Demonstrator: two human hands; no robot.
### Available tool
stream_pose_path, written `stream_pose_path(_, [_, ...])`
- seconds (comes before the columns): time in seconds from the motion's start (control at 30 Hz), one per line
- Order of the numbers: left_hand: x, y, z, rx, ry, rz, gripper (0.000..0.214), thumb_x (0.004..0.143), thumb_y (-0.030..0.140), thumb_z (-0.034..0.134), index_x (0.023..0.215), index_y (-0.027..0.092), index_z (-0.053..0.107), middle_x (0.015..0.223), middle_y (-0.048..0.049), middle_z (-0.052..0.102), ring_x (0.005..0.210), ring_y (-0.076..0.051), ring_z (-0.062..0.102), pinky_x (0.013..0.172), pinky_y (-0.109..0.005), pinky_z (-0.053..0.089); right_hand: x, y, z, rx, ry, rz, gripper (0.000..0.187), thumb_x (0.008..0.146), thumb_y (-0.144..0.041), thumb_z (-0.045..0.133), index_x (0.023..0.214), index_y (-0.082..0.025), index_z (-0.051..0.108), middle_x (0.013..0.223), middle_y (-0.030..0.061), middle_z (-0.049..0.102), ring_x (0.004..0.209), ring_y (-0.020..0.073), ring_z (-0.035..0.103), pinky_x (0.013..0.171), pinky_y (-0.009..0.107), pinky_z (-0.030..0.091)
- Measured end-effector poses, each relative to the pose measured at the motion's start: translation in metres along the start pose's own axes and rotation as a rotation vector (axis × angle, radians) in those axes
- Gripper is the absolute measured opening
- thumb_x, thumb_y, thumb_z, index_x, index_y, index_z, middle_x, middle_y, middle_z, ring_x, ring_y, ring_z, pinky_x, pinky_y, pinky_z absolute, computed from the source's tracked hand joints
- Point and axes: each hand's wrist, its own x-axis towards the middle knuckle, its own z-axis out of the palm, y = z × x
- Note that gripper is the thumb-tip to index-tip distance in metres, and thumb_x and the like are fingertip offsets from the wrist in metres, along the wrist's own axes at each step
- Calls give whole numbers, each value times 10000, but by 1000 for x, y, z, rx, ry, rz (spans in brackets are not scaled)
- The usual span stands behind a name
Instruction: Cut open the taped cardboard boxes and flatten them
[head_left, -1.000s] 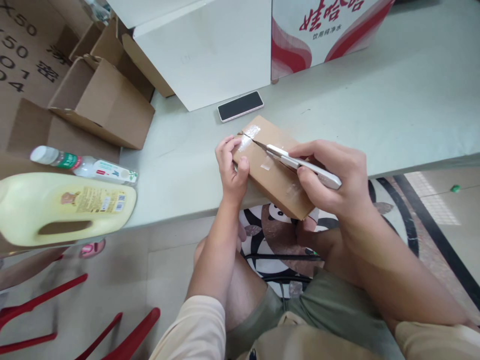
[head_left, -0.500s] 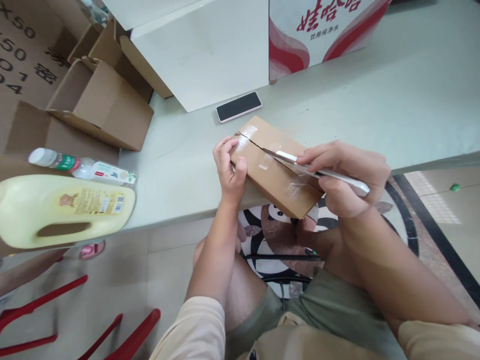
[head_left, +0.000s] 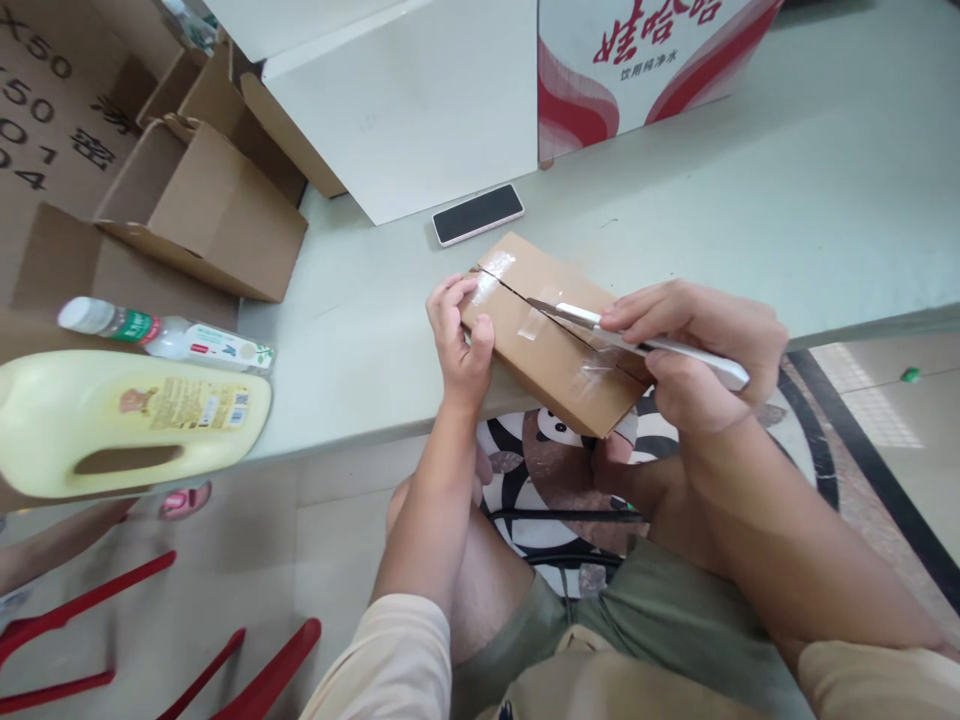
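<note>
A brown cardboard box (head_left: 540, 350) lies at the near edge of the table, one corner jutting over it. A dark seam runs along its top, with strips of clear tape (head_left: 495, 277) across it. My left hand (head_left: 463, 340) grips the box's left end, thumb on the near side and fingers curled at the corner. In my right hand (head_left: 697, 350) is a utility knife (head_left: 652, 345) with a white handle. Its blade points left and lies along the seam near the middle; how deep the tip goes I cannot tell.
Behind the box lies a phone (head_left: 478, 215). A white box (head_left: 420, 110) and a red-and-white carton (head_left: 652, 70) stand at the back. Open cardboard boxes (head_left: 217, 210), a clear bottle (head_left: 187, 340) and a yellow jug (head_left: 135, 410) occupy the left. Red chair parts (head_left: 262, 675) are below.
My right hand and the knife have shifted very slightly to the right. My left hand and the box stay where they were.
</note>
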Motion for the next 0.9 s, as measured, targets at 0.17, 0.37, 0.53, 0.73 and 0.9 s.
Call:
stream_pose_path(0.17, [0,1,0,4,4,-5,438,998,589,427,1257,267,575,1295,-99,558,1291,-262,540,1172,-471,402,-1,1,0,44,24,-20,196,826,-412,564,722,-287,675,735,63,731,718,260,733,716,442,632])
stream_pose_path(0.37, [1,1,0,13,4,-28,478,982,628,422,1246,260,575,1274,-104,567,1288,-265,546,1168,-474,407,0,2,0,32,-3,-48,193,834,-405,562,729,-293,679,741,58,737,709,262,732,718,456,639])
stream_pose_path(0.53, [0,1,-1,14,-10,-70,514,963,665,413,1236,259,571,1279,-108,563,1306,-277,533,1188,-488,384,0,1,3,53,68,-80,183,828,-390,557,730,-293,677,696,58,722,668,255,720,652,441,622])
stream_pose_path(0.73, [0,1,-1,-7,-9,-40,472,979,623,429,1249,265,573,1293,-103,560,1302,-269,533,1179,-473,391,-1,3,2,44,57,-64,256,825,-485,536,695,-294,646,671,67,708,648,255,713,650,443,619])
stream_pose_path(0.9, [-1,1,0,-17,0,-17,415,995,571,445,1247,272,585,1291,-97,556,1294,-259,538,1166,-463,407,-4,8,0,-6,48,-50,227,802,-481,588,674,-294,609,663,56,699,653,247,717,675,433,621])
